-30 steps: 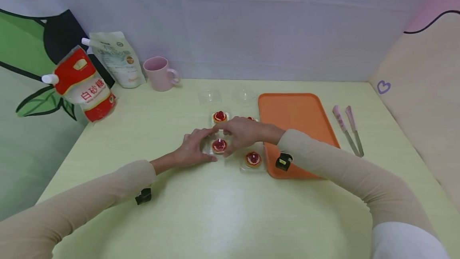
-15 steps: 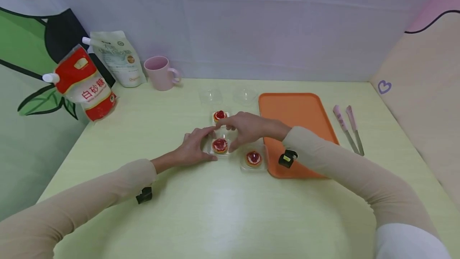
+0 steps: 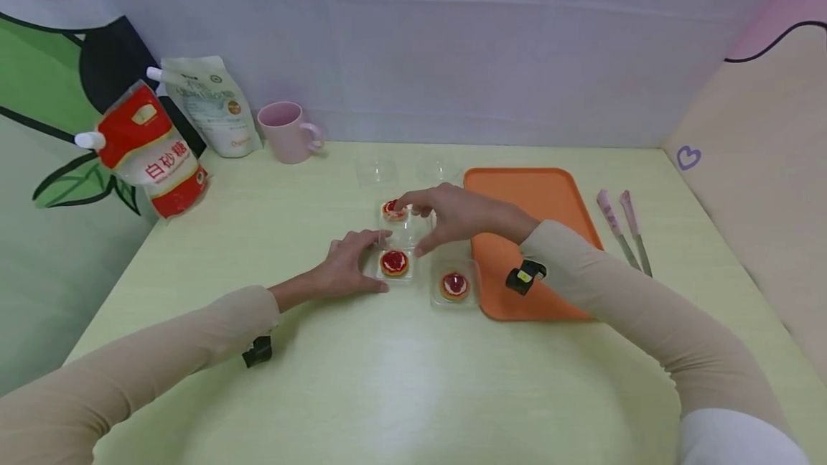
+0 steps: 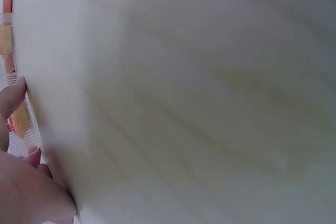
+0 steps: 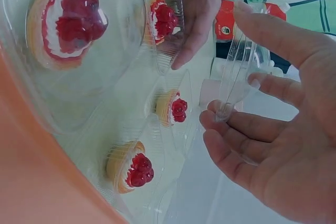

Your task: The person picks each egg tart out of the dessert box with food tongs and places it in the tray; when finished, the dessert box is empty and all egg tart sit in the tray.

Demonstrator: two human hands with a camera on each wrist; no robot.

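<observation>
My right hand (image 3: 460, 215) pinches a clear plastic lid (image 5: 241, 69) between thumb and fingers, raised above the table behind the nearer left tart. My left hand (image 3: 347, 265) grips the edges of an uncovered clear plastic container; inside sits a cherry tart (image 3: 394, 262) with red topping and cream. Beside it, a lidded container holds another tart (image 3: 455, 285). Behind my hands stands a third tart (image 3: 391, 211) in its container, partly covered by my right fingers. The right wrist view also shows a tart (image 5: 136, 167) that my right hand hides in the head view.
An orange tray (image 3: 530, 199) lies right of the containers, with two pink-handled knives (image 3: 623, 224) past it. Two clear lids (image 3: 377, 171) sit at the back. A pink mug (image 3: 284, 133), a white pouch (image 3: 216, 106) and a red sugar bag (image 3: 151, 153) stand back left.
My right hand has moved up and back to the right, carrying the lid away from the nearer left tart. My left hand has stayed at the container.
</observation>
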